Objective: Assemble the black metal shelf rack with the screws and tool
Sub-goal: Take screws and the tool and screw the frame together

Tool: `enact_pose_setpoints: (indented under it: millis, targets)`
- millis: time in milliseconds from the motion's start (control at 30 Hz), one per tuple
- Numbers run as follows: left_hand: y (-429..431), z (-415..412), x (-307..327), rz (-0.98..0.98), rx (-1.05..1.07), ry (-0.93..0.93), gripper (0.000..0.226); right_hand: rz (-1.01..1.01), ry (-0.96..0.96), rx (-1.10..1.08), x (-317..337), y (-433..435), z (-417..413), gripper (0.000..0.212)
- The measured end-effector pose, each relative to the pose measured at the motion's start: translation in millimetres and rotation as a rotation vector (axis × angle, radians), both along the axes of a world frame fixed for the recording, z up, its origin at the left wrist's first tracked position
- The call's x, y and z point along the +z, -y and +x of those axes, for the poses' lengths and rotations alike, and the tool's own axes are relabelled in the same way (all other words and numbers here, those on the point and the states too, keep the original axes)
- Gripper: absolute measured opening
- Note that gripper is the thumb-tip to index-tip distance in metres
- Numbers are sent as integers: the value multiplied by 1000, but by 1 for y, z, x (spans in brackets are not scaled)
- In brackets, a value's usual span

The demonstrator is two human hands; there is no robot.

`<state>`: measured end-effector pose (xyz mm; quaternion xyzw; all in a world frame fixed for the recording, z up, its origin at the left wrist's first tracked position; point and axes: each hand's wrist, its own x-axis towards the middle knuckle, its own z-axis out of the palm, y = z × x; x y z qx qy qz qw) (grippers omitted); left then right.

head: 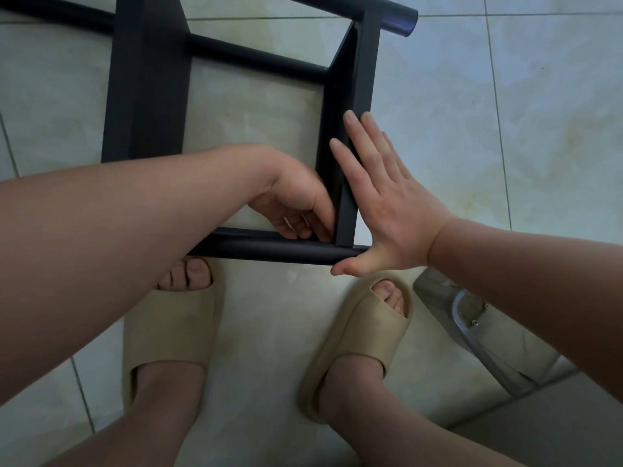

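Our left forearm (118, 230) carries the left grip (296, 203) inside the rack's (148, 96) near corner, curled on what we cannot tell; right grip (387, 203), flat-open, braces outside.

No readable text, label or number anywhere.

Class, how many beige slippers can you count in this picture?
2: left slipper at lower left, right slipper beside it, both on the floor tiles. None appears hidden.

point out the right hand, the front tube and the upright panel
right hand (391, 210), head view, its middle
front tube (269, 251), head view, middle of its length
upright panel (365, 79), head view, upper part
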<state>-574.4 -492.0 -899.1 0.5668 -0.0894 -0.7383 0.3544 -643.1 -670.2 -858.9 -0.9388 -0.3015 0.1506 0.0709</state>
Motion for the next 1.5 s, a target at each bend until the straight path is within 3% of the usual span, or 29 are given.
enact_pose_setpoints:
  millis: [467,867,1033,1500]
  targets:
    - [3,0,0,-13,42,10,16,6,3,-1,-1,0,0,139]
    - [-2,2,1,1,-2,-22,7,1,-5,-4,0,0,0,139]
    - [1,0,-1,-32,7,13,30,7,-3,-2,0,0,0,139]
    - [1,2,1,-37,43,-12,14,9,-1,1,-1,0,0,138]
